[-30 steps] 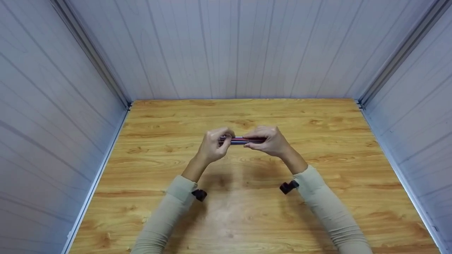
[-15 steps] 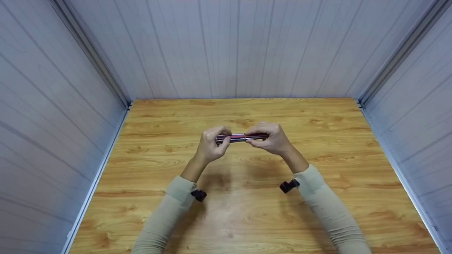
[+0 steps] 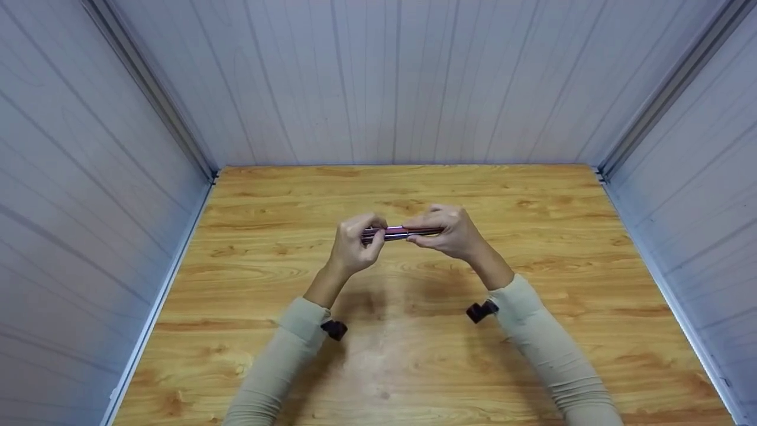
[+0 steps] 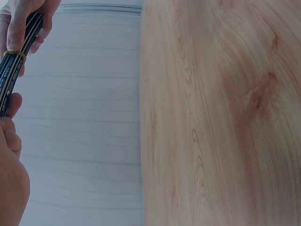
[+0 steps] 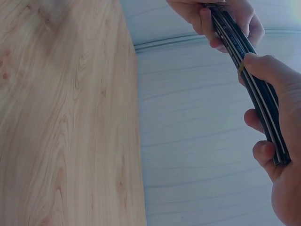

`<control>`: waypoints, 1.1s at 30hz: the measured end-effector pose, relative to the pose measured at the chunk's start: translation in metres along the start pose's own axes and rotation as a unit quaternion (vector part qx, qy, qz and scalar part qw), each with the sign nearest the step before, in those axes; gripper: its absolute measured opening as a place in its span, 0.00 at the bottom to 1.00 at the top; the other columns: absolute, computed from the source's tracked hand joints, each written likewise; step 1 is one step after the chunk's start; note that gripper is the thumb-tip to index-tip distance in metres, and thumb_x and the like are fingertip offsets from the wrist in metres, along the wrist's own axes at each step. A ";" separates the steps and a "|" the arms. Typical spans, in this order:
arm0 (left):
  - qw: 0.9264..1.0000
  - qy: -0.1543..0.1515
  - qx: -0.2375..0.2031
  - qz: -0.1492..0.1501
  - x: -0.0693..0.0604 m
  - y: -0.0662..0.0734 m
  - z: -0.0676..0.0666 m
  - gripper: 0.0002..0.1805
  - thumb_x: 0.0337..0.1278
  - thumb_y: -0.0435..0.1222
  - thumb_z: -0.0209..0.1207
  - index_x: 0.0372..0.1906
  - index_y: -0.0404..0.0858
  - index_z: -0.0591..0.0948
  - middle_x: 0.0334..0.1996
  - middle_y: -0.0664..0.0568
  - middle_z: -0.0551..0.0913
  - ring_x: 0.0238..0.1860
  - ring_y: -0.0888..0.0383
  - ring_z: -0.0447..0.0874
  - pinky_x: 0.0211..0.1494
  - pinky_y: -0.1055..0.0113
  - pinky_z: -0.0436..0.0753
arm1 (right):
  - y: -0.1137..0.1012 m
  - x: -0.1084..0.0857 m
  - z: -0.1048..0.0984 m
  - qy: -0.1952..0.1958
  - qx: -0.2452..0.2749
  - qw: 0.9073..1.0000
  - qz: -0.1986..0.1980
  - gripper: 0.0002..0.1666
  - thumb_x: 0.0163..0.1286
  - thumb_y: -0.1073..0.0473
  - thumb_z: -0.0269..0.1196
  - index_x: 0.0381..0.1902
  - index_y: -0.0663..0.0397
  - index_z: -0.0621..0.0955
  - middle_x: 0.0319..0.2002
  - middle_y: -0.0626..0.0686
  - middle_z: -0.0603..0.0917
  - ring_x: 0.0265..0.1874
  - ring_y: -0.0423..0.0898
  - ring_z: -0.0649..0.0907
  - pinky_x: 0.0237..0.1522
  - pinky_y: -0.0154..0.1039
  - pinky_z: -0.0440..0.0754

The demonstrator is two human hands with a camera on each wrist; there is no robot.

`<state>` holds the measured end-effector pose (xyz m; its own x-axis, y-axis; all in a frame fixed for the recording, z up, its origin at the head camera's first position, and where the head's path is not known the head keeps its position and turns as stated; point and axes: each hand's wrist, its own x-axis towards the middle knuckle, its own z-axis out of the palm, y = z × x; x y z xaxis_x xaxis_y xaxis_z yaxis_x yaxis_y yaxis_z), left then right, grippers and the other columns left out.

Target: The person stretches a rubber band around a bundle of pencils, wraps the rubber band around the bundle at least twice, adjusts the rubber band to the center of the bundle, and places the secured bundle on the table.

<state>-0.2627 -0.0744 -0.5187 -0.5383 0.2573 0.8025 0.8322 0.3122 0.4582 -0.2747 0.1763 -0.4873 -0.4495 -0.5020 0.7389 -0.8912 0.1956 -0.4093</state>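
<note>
A bundle of dark, striped pencils (image 3: 395, 234) is held level above the table, between both hands. My left hand (image 3: 355, 244) curls its fingers and thumb around the bundle's left end. From the other side my right hand (image 3: 456, 234) grips the right half, fingers on the far side and thumb on the near side. A yellowish rubber band (image 5: 241, 69) circles the pencils around mid-length, and the right thumb rests against it in the right wrist view. Pale lettering shows on the pencils (image 4: 6, 77) in the left wrist view. Both ends are partly covered by the hands.
Below the hands spreads a wood-grain tabletop (image 3: 390, 355). Pale panelled walls (image 3: 378, 83) enclose it at the back and on both sides. A small black camera sits at each cuff, the left camera (image 3: 335, 330) and the right camera (image 3: 482, 311).
The pencil bundle has risen slightly and shifted a little left. My right hand first moved slightly right and up, then came back left along the bundle. The left hand keeps its grip.
</note>
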 end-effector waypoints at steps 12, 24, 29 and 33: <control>0.999 -0.048 0.001 0.020 0.004 -0.004 -0.014 0.04 0.69 0.29 0.67 0.41 0.30 0.88 0.33 0.41 0.92 0.32 0.47 0.91 0.39 0.52 0.90 | 0.004 -0.007 -0.005 0.006 0.053 0.997 0.049 0.19 0.57 0.75 0.83 0.47 0.63 0.95 0.39 0.63 0.96 0.32 0.51 0.86 0.37 0.28 0.80; 0.997 -0.076 0.030 0.012 -0.004 -0.013 -0.034 0.04 0.73 0.27 0.69 0.46 0.31 0.90 0.40 0.41 0.94 0.38 0.48 0.93 0.42 0.53 0.92 | 0.018 -0.019 -0.019 0.046 0.177 0.979 0.087 0.15 0.59 0.86 0.75 0.44 0.76 0.93 0.36 0.75 0.92 0.30 0.30 0.88 0.31 0.24 0.84; 0.995 -0.093 0.043 0.005 -0.004 -0.011 -0.034 0.05 0.74 0.30 0.71 0.48 0.32 0.90 0.42 0.42 0.94 0.42 0.49 0.95 0.47 0.54 0.93 | 0.019 -0.021 -0.018 0.052 0.180 0.977 0.099 0.11 0.63 0.85 0.73 0.43 0.76 0.92 0.33 0.74 0.91 0.23 0.32 0.85 0.28 0.24 0.82; 0.991 -0.118 0.060 0.003 -0.005 -0.008 -0.034 0.10 0.75 0.34 0.72 0.54 0.34 0.89 0.45 0.42 0.93 0.36 0.51 0.91 0.37 0.59 0.90 | 0.019 -0.022 -0.019 0.059 0.160 0.979 0.109 0.11 0.64 0.83 0.74 0.43 0.74 0.93 0.35 0.74 0.91 0.26 0.28 0.83 0.28 0.23 0.79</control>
<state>-0.2620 -0.1090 -0.5139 -0.5609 0.4621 0.6869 0.8217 0.4120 0.3938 -0.2823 0.2075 -0.5012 -0.6475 -0.3733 0.6644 -0.7172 0.0036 -0.6969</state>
